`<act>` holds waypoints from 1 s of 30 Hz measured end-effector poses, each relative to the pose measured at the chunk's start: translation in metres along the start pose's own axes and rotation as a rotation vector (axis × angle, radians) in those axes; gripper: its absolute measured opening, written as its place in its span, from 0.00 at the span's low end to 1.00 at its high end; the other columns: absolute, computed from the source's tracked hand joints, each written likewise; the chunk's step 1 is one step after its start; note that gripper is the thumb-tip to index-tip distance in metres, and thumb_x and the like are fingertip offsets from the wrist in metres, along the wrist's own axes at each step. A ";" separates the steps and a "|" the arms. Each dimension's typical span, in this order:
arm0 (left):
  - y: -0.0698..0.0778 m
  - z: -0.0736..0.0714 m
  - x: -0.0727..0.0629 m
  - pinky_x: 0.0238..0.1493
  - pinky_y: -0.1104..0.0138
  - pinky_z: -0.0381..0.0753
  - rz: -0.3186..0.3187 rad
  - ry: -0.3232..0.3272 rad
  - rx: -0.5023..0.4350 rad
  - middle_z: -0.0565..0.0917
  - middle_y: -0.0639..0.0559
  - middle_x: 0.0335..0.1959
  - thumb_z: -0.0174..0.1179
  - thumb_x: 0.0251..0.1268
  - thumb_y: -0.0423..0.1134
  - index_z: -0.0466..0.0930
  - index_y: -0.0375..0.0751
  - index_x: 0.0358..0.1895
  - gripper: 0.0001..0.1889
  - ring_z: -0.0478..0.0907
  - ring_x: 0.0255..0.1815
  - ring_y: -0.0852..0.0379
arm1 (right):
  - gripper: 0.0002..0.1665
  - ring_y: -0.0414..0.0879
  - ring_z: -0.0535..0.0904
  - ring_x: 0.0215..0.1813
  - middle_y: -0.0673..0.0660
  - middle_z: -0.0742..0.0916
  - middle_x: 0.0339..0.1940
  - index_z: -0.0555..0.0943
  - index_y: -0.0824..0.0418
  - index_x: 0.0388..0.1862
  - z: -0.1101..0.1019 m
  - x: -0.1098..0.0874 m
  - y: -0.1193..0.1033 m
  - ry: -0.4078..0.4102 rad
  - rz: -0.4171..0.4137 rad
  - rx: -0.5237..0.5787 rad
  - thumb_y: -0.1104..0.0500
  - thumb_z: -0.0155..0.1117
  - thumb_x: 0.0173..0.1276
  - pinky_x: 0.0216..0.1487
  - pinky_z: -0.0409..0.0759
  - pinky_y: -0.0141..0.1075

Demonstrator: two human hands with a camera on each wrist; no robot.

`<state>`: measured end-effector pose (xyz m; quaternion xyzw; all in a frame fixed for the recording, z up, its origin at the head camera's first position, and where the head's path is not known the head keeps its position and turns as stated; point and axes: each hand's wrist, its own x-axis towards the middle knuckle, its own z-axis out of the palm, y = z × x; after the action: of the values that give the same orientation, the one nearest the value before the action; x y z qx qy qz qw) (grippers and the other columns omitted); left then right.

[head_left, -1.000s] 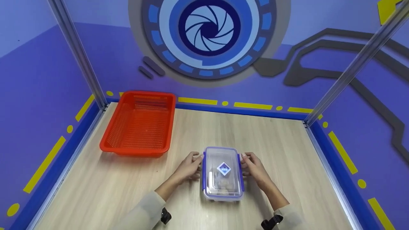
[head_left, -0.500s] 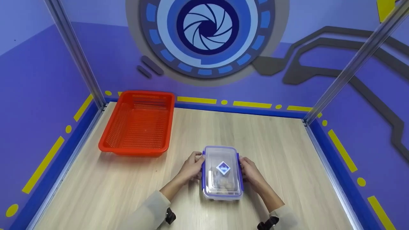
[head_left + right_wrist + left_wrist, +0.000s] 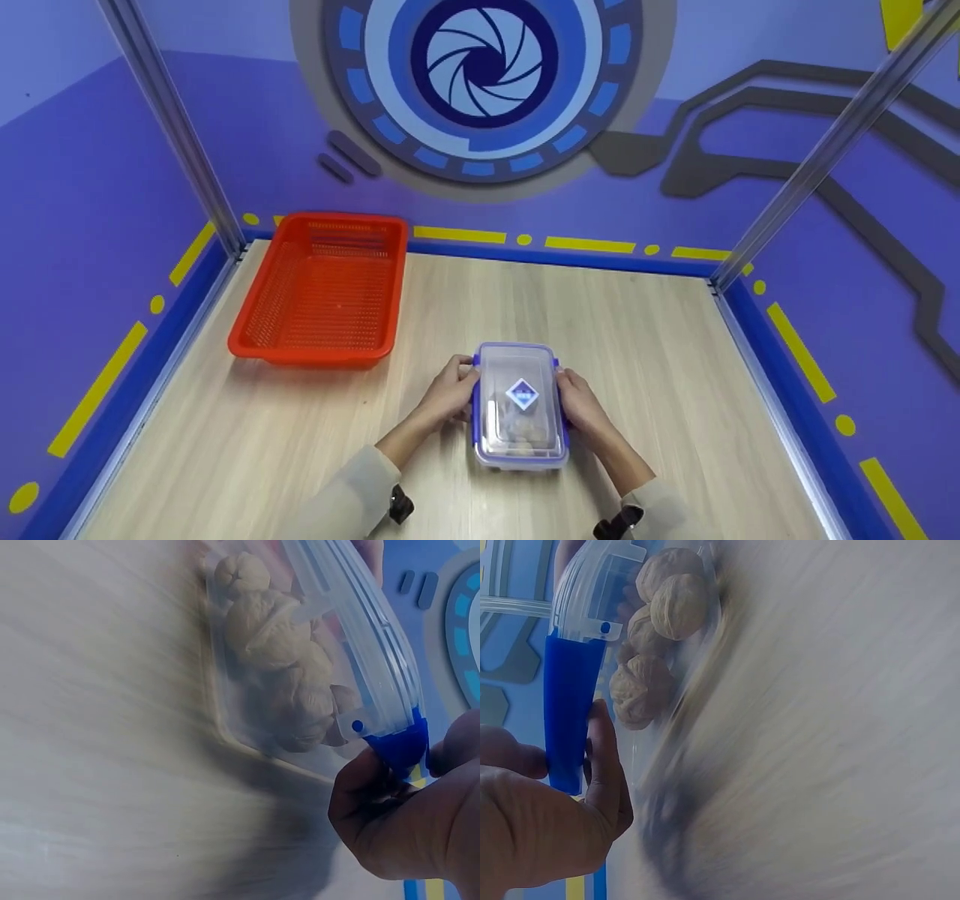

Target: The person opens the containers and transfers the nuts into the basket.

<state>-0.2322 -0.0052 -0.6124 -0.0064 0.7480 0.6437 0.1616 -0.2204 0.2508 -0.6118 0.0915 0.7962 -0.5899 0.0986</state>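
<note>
A clear plastic food container [image 3: 517,442] with a lid, blue side latches and a diamond-shaped sticker [image 3: 523,394] sits on the table. Several walnuts [image 3: 679,606] show through its walls, piled toward the near end. My left hand [image 3: 448,394] pinches the left latch [image 3: 570,705], its thumb on the outer face and fingers behind the lower edge. On the opposite side, my right hand [image 3: 583,405] grips the right latch [image 3: 401,746] between thumb and curled fingers. Both latches hang down along the container's sides. Parts of the fingers are hidden beneath the latches.
A red plastic basket [image 3: 311,352] with perforated walls stands at the back left of the wooden table [image 3: 600,322]. Blue and purple printed panels [image 3: 480,217] enclose the table at the back and sides, with metal posts [image 3: 832,150] at the corners.
My right hand has moved in against the right latch and taken hold of it. My left fingers have tightened at the left latch. The container and basket stay in place.
</note>
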 end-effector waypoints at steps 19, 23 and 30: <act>-0.001 -0.004 0.004 0.20 0.59 0.85 -0.016 -0.068 -0.052 0.80 0.42 0.50 0.51 0.85 0.44 0.66 0.39 0.72 0.21 0.81 0.23 0.54 | 0.23 0.51 0.77 0.41 0.59 0.83 0.36 0.80 0.68 0.46 0.001 0.002 0.005 0.162 -0.122 -0.265 0.56 0.39 0.89 0.49 0.78 0.49; -0.001 -0.004 0.004 0.21 0.58 0.87 -0.015 -0.071 -0.067 0.80 0.42 0.50 0.52 0.85 0.43 0.65 0.38 0.72 0.22 0.81 0.24 0.53 | 0.25 0.50 0.79 0.45 0.59 0.85 0.42 0.81 0.70 0.54 -0.001 0.001 0.008 0.136 -0.073 -0.171 0.55 0.38 0.89 0.53 0.78 0.47; 0.000 -0.005 0.006 0.18 0.63 0.83 -0.029 -0.071 -0.080 0.81 0.42 0.50 0.52 0.84 0.43 0.66 0.38 0.71 0.21 0.80 0.24 0.54 | 0.29 0.50 0.79 0.53 0.62 0.86 0.52 0.78 0.73 0.64 -0.005 0.002 0.008 0.065 -0.022 0.000 0.53 0.36 0.90 0.61 0.76 0.46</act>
<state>-0.2386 -0.0094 -0.6136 -0.0008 0.7153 0.6705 0.1970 -0.2209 0.2580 -0.6182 0.1017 0.8000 -0.5876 0.0663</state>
